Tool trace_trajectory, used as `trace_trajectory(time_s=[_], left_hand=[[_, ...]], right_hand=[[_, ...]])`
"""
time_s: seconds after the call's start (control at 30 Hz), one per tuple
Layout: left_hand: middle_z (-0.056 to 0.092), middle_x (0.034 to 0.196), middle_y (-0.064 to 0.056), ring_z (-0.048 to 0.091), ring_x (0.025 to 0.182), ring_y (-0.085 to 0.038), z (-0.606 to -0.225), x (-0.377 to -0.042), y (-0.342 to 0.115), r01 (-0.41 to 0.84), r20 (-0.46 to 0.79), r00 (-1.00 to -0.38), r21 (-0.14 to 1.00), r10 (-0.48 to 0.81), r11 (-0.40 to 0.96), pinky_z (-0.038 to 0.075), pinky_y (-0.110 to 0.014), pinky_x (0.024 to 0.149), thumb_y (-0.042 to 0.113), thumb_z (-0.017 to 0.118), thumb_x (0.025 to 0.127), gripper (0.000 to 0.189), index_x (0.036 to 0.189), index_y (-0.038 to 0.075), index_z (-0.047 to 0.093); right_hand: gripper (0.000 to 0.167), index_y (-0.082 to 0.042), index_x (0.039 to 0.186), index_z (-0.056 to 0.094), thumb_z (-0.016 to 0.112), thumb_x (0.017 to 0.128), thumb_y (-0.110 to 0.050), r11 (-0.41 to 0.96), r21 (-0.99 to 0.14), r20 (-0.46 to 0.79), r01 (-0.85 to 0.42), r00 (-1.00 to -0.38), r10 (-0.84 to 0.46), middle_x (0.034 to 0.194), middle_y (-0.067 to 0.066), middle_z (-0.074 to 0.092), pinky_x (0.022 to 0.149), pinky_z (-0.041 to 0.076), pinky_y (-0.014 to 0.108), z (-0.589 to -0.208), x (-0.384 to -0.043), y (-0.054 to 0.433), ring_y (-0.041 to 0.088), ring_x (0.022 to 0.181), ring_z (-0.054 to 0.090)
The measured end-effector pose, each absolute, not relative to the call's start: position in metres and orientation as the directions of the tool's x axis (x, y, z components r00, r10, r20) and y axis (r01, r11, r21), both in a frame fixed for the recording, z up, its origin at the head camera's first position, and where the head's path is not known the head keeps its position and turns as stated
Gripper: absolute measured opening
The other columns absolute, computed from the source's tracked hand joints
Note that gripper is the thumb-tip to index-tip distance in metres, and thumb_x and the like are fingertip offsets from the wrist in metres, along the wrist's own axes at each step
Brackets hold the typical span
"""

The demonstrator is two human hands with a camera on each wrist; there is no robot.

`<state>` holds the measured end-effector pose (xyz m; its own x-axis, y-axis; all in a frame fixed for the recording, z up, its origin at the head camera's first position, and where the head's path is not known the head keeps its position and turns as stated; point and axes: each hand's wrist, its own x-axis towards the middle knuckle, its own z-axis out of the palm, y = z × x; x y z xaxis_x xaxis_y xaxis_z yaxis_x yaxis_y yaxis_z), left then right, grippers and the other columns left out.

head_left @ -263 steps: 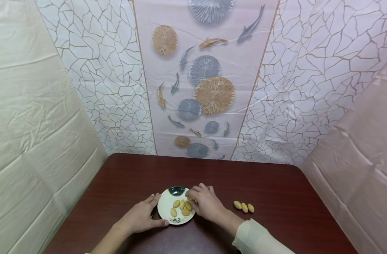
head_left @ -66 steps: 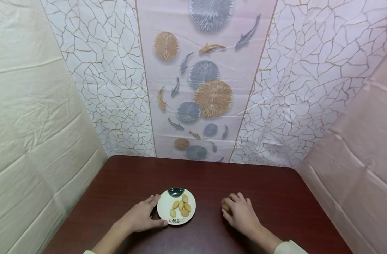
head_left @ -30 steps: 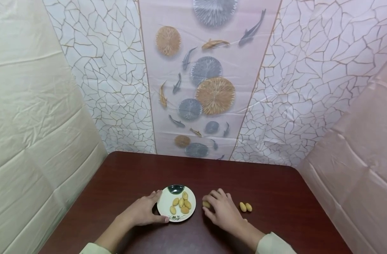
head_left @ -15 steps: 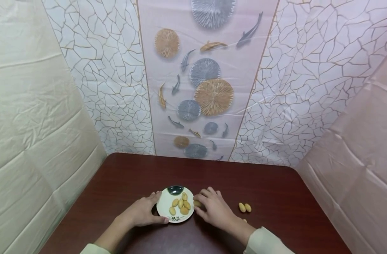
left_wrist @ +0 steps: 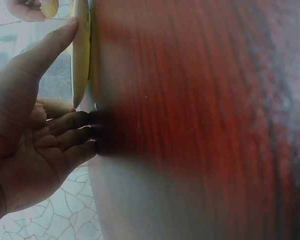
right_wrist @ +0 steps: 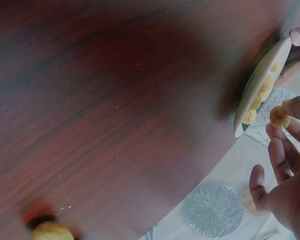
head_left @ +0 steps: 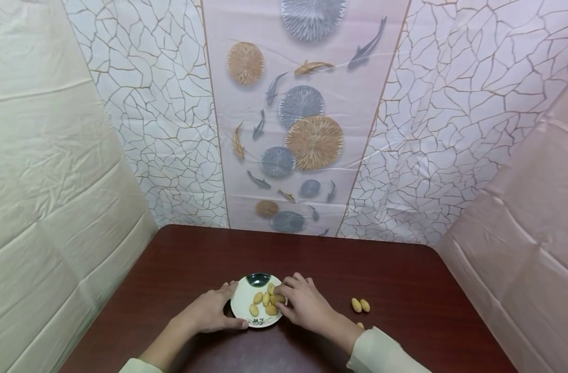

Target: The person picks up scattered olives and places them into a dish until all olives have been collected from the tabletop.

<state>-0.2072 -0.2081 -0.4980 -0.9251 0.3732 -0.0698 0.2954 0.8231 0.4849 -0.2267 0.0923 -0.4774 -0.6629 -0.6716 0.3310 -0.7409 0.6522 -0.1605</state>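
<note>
A small white plate (head_left: 242, 294) with a dark green patch stands on the table and bears several small yellow oval fruits (head_left: 253, 310). My left hand (head_left: 208, 311) holds its left side, the thumb at the near rim and the fingers at the far-left rim. Over the plate's right part, my right hand (head_left: 307, 304) pinches another yellow oval fruit (right_wrist: 279, 117) between thumb and fingertips. In the right wrist view this fruit is held above the plate (right_wrist: 246, 95), apart from the fruits on it.
Two yellow fruits (head_left: 360, 305) lie side by side on the dark red-brown table (head_left: 419, 290), right of my right hand. One more fruit (head_left: 360, 325) shows partly past my right forearm. Patterned cloth (head_left: 311, 171) hangs behind the table's far edge.
My right hand has gone from the table's right side leftward to over the plate, carrying a yellow fruit. My left hand keeps its hold on the plate.
</note>
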Motion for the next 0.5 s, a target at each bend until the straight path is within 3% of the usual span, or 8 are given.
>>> trace_trajectory(time_s=[0.27, 0.5], left_hand=[[0.048, 0.168, -0.030, 0.048, 0.156, -0.051, -0.498, -0.206, -0.208, 0.293, -0.067, -0.927, 0.486, 0.369, 0.823, 0.044, -0.068, 0.124, 0.069, 0.088, 0.082, 0.122, 0.166, -0.007, 0.042], [0.048, 0.169, -0.030, 0.049, 0.156, -0.051, -0.499, -0.207, -0.206, 0.291, -0.064, -0.928, 0.488, 0.367, 0.822, 0.045, -0.068, 0.123, 0.070, 0.088, 0.082, 0.122, 0.166, -0.007, 0.042]], right_hand=[[0.021, -0.019, 0.118, 0.082, 0.085, 0.099, -0.027, 0.657, -0.123, 0.312, -0.744, -0.657, -0.686, 0.112, -0.004, 0.074, 0.077, 0.036, 0.028, -0.479, -0.232, 0.083, 0.012, 0.097, 0.053], [0.021, -0.018, 0.117, 0.081, 0.086, 0.098, -0.026, 0.619, -0.082, 0.332, -0.781, -0.607, -0.722, 0.114, -0.005, 0.076, 0.077, 0.039, 0.026, -0.478, -0.231, 0.069, 0.013, 0.098, 0.056]])
